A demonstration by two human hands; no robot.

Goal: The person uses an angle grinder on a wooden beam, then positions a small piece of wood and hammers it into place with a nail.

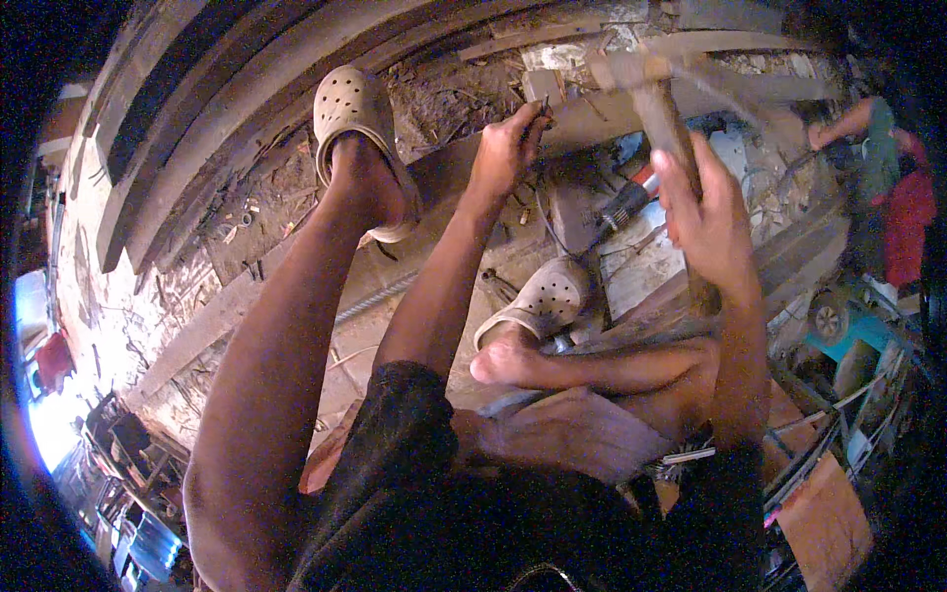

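Two hands work above a long wooden plank (464, 168). Left hand (505, 150): fingertips pinched together on a small dark nail (545, 107), set against the plank just beside a small wooden block (544, 85). Right hand (705, 212): fingers curled tight around the wooden handle of a hammer (646, 89), raised above the plank; its head appears blurred. One beige perforated clog (357, 128) rests on the plank, left of the nail.

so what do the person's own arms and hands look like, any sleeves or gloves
Both forearms are bare, with no gloves, watch or rings visible on the left hand or the right hand. A dark short sleeve covers the left upper arm; dark cloth also shows at the right arm's lower end.
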